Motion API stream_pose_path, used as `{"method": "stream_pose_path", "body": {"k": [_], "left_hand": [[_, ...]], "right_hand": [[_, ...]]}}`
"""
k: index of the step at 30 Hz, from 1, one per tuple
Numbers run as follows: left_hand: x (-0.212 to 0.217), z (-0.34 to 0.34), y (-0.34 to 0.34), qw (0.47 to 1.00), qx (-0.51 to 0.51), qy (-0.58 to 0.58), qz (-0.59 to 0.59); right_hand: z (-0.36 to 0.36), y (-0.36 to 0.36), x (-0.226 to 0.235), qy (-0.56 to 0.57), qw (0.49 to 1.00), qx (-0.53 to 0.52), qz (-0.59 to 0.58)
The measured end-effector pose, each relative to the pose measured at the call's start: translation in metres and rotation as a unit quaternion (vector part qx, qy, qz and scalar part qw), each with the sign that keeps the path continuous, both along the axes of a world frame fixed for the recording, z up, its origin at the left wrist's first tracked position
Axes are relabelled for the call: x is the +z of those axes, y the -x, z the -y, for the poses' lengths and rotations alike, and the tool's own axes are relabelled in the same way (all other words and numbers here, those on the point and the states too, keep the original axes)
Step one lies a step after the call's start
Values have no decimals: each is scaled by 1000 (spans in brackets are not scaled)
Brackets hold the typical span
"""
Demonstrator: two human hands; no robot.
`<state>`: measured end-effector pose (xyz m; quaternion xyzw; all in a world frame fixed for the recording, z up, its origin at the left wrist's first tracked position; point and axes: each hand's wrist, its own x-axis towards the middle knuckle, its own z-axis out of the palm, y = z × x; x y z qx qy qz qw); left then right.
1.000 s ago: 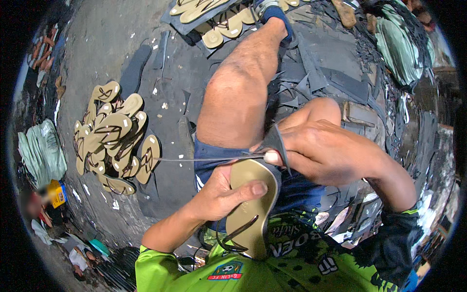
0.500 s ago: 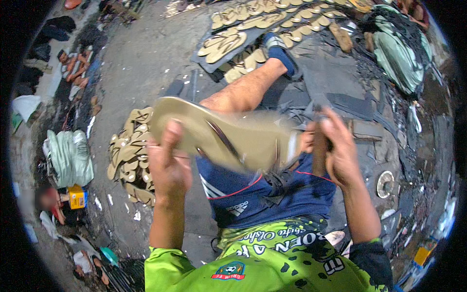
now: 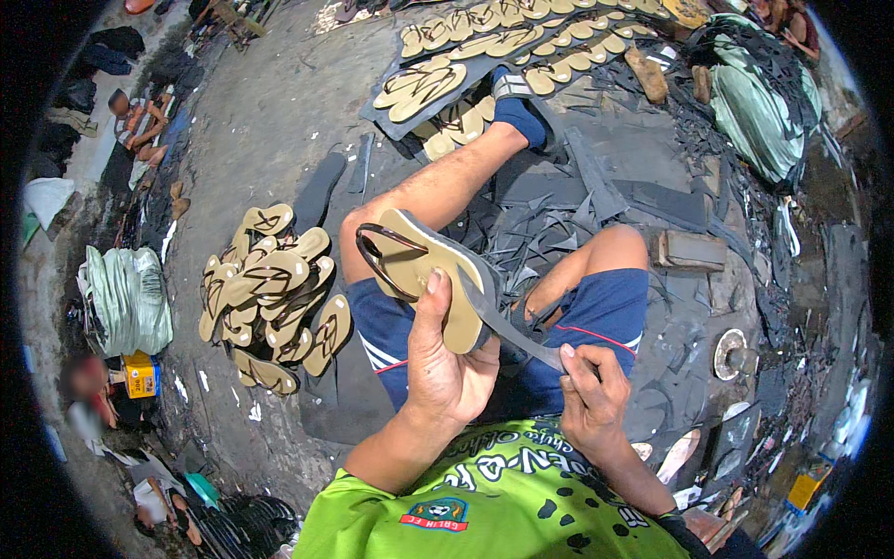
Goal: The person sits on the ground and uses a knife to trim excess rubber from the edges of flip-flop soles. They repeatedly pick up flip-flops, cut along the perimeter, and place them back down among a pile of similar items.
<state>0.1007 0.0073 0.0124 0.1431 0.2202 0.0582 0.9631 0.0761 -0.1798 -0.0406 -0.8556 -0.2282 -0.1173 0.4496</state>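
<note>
My left hand (image 3: 447, 373) holds a tan flip-flop (image 3: 407, 252) with brown straps, tilted in front of my lap. Its thumb presses on the footbed and the other fingers are mostly hidden beneath the sole. A long, curved grey strip (image 3: 526, 340) runs from the flip-flop's right edge to my right hand (image 3: 594, 391). The right fingers pinch the strip's lower end. Whether it is cut rubber or a thin blade is hard to tell. Left of my legs lies a heap of similar flip-flops (image 3: 265, 279).
Rows of flip-flops (image 3: 424, 88) lie beyond my outstretched foot. Dark rubber scraps (image 3: 549, 219) cover the floor between my legs. On the right are a brown block (image 3: 691, 252), a round metal disc (image 3: 731, 354) and a pale green sack (image 3: 764, 116). Another person (image 3: 142, 130) sits far left.
The flip-flop has turned, with its strap end now at the upper left, and my left hand has come inward. My right hand has moved down; the dark upright object it held is no longer visible.
</note>
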Motion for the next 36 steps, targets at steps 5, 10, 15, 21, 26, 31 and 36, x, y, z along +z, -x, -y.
{"method": "stream_pose_path", "body": {"k": [5,10,15,21,26,31,36], "left_hand": [[-5,8,4,999,0,-29,-43],[-12,13,18,994,-46,-81,-49],[-32,12,44,987,-52,-129,-75],[-45,4,64,977,-105,-159,-95],[-45,0,85,927,-198,-282,-150],[-29,-98,92,924,121,-353,-83],[-56,-243,50,945,180,-256,-96]], "right_hand": [[-2,-14,10,40,999,3,15],[-2,-21,37,40,995,48,-77],[9,-24,54,35,972,140,-187],[-5,-22,49,30,967,146,-208],[-20,-41,17,-68,938,173,-292],[-5,-56,-6,-260,867,21,-425],[30,-86,-39,-354,819,-154,-423]]}}
